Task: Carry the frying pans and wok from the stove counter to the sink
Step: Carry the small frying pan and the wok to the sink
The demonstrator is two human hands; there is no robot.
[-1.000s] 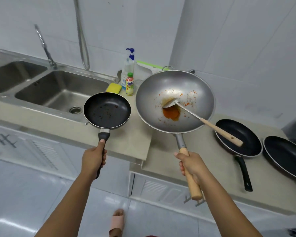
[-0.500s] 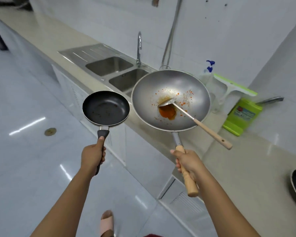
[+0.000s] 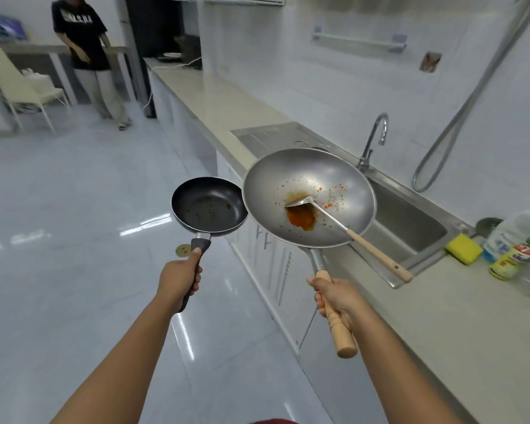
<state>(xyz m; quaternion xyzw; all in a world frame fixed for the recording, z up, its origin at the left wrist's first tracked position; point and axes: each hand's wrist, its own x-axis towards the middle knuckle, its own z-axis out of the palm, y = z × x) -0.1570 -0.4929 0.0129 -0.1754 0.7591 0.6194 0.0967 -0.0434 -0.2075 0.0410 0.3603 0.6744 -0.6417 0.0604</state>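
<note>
My left hand (image 3: 178, 278) grips the black handle of a small black frying pan (image 3: 208, 208), held level over the floor. My right hand (image 3: 334, 296) grips the wooden handle of a steel wok (image 3: 334, 182) with orange sauce in its bottom. A metal spatula (image 3: 349, 234) with a wooden handle lies inside the wok and sticks out to the right. The wok hangs over the counter edge and partly covers the steel double sink (image 3: 410, 221), which lies to the right. The pan's rim sits right beside the wok's rim.
A faucet (image 3: 372, 142) and hanging hose (image 3: 459, 117) stand behind the sink. A yellow sponge (image 3: 464, 248) and soap bottles (image 3: 516, 255) sit on the beige counter (image 3: 441, 316) at right. Another person (image 3: 89, 56) and a chair (image 3: 19, 84) are far left across the tiled floor.
The view has swung left along the counter. The sink now lies to the right of the wok instead of behind the pans. The other pans on the counter have left the view.
</note>
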